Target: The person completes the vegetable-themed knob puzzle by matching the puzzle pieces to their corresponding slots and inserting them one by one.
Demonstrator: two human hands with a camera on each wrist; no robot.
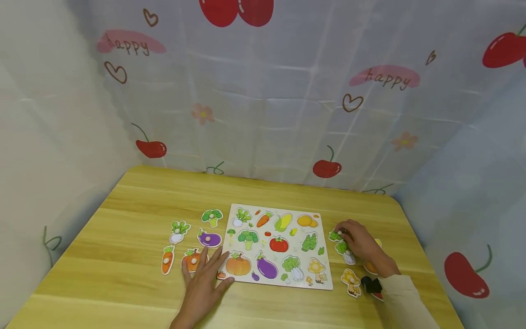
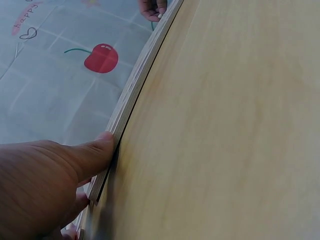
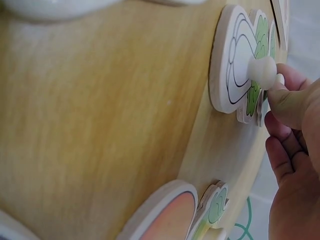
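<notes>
Spread over the lower left corner of the puzzle board (image 1: pixel 296 246), my left hand (image 1: pixel 201 285) rests with its thumb along the front edge. Its fingertips reach the gap beside the pumpkin piece (image 1: pixel 191 261). In the left wrist view the thumb (image 2: pixel 95 152) presses the board's side. On the right, my right hand (image 1: pixel 358 240) pinches the small knob of a green vegetable piece (image 1: pixel 334 236), partly covered by the fingers. Just nearer lies the bok choy piece (image 1: pixel 346 254), its white knob (image 3: pixel 262 72) close by the thumb in the right wrist view.
Left of the board lie broccoli (image 1: pixel 212 217), white radish (image 1: pixel 178 233), eggplant (image 1: pixel 210 239) and carrot (image 1: pixel 167 259) pieces. A mushroom piece (image 1: pixel 350 282) sits at the right. An orange piece (image 1: pixel 370 267) is partly hidden under the right arm. A cherry-print curtain (image 1: pixel 263 137) stands behind the table.
</notes>
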